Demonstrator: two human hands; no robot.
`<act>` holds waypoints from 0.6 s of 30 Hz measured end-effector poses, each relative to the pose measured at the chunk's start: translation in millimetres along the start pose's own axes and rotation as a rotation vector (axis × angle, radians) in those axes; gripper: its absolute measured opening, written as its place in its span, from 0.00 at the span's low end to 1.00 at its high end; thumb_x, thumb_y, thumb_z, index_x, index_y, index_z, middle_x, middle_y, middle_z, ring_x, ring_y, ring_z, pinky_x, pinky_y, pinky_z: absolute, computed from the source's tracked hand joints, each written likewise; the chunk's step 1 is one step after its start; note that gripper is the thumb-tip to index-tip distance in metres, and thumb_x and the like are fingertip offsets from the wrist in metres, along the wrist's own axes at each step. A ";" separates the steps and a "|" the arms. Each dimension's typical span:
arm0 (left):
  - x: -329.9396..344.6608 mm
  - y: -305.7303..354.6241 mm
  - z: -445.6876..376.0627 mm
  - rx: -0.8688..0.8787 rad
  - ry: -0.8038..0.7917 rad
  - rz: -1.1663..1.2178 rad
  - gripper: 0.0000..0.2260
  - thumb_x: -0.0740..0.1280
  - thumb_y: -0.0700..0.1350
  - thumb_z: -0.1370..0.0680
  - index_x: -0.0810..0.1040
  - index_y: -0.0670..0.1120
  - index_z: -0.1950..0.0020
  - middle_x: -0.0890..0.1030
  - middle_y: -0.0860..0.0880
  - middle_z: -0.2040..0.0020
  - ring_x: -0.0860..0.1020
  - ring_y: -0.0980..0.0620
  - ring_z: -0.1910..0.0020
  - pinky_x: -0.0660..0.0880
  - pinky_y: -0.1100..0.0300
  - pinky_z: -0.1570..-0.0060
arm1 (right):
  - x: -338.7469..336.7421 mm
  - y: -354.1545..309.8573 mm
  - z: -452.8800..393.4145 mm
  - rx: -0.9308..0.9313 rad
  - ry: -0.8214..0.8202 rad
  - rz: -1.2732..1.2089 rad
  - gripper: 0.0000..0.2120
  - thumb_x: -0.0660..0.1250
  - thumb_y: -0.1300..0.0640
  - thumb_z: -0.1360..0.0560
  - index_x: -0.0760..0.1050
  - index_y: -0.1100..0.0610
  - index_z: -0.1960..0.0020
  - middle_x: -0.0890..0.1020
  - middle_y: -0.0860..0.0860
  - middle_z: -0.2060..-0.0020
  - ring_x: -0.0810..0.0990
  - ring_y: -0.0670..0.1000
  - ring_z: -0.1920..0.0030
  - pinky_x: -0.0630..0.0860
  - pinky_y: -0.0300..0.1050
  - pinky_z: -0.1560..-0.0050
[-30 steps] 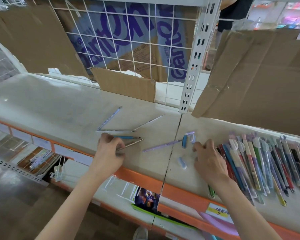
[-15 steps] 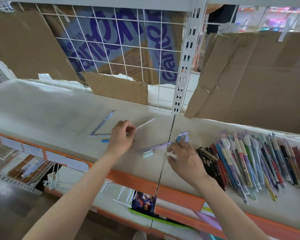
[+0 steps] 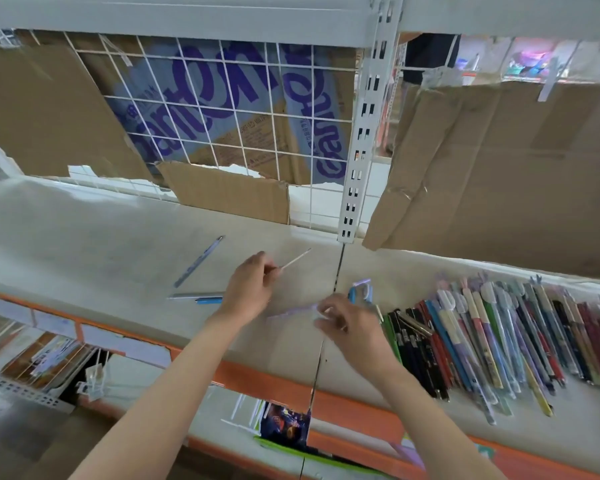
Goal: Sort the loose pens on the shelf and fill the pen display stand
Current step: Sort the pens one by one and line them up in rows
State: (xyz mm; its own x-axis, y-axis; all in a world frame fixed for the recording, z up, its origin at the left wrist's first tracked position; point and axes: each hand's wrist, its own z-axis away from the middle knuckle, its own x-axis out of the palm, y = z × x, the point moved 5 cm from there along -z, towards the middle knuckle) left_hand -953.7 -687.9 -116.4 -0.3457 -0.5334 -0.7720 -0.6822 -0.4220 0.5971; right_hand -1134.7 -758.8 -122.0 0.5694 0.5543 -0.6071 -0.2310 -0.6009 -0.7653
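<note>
On the pale shelf (image 3: 84, 237), my left hand (image 3: 250, 289) pinches the near end of a thin white pen refill (image 3: 297, 258) that points up and right. My right hand (image 3: 347, 323) pinches a pale purple pen (image 3: 291, 313) lying flat, just left of the shelf seam. A blue pen (image 3: 200, 261) lies diagonally to the left. Two more pens (image 3: 198, 297) lie flat beside my left wrist. Small blue and lilac caps (image 3: 361, 291) sit just beyond my right hand. A sorted row of several pens (image 3: 499, 341) fills the right side.
Torn cardboard sheets (image 3: 229, 192) lean against the white wire grid (image 3: 243, 109) at the back. A slotted upright post (image 3: 361, 143) divides the bays, and a large cardboard piece (image 3: 499, 174) hangs at right. The shelf has an orange front edge (image 3: 257, 375); lower shelves hold goods.
My left hand has moved up and right from the lower pens to the thin white refill. My right hand has shifted left from the pen row and taken the purple pen.
</note>
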 end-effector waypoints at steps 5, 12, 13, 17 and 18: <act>-9.1 24.6 52.2 0.170 -0.102 0.186 0.03 0.68 0.39 0.24 0.75 0.41 0.56 0.80 0.50 0.63 0.77 0.54 0.65 0.71 0.64 0.62 | -41.1 25.4 -3.3 0.203 0.129 -0.396 0.15 0.64 0.67 0.24 0.79 0.46 0.53 0.78 0.44 0.69 0.73 0.40 0.71 0.71 0.31 0.65; -8.9 29.7 57.9 0.193 -0.078 0.214 0.02 0.68 0.37 0.25 0.76 0.41 0.56 0.78 0.51 0.65 0.75 0.55 0.66 0.69 0.63 0.64 | -41.4 16.0 -3.4 0.159 0.119 -0.390 0.16 0.64 0.67 0.24 0.79 0.46 0.53 0.78 0.42 0.70 0.73 0.39 0.70 0.69 0.28 0.64; -8.5 29.3 57.9 0.192 -0.084 0.216 0.02 0.68 0.37 0.25 0.76 0.42 0.56 0.78 0.52 0.65 0.75 0.55 0.66 0.69 0.64 0.64 | -42.5 15.3 -3.7 0.156 0.134 -0.393 0.15 0.64 0.67 0.24 0.79 0.46 0.53 0.78 0.41 0.70 0.73 0.39 0.70 0.69 0.28 0.65; -7.1 29.8 57.8 0.214 -0.106 0.218 0.02 0.68 0.39 0.25 0.75 0.43 0.56 0.78 0.54 0.65 0.75 0.57 0.65 0.69 0.64 0.65 | -44.0 13.6 -5.8 0.139 0.148 -0.392 0.15 0.64 0.66 0.24 0.78 0.45 0.54 0.79 0.41 0.69 0.73 0.39 0.70 0.70 0.29 0.64; -6.8 30.9 58.0 0.223 -0.109 0.221 0.02 0.68 0.39 0.25 0.75 0.43 0.56 0.77 0.56 0.65 0.75 0.58 0.65 0.68 0.66 0.65 | -42.3 13.2 -6.1 0.142 0.128 -0.388 0.15 0.64 0.66 0.24 0.78 0.45 0.54 0.78 0.41 0.70 0.73 0.40 0.70 0.70 0.30 0.64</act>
State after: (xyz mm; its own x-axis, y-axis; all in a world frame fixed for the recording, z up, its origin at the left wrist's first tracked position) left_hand -1009.8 -654.8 -105.4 -0.5596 -0.5075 -0.6552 -0.7033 -0.1274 0.6994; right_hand -1157.0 -793.7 -105.1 0.7268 0.6419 -0.2443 -0.0820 -0.2721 -0.9588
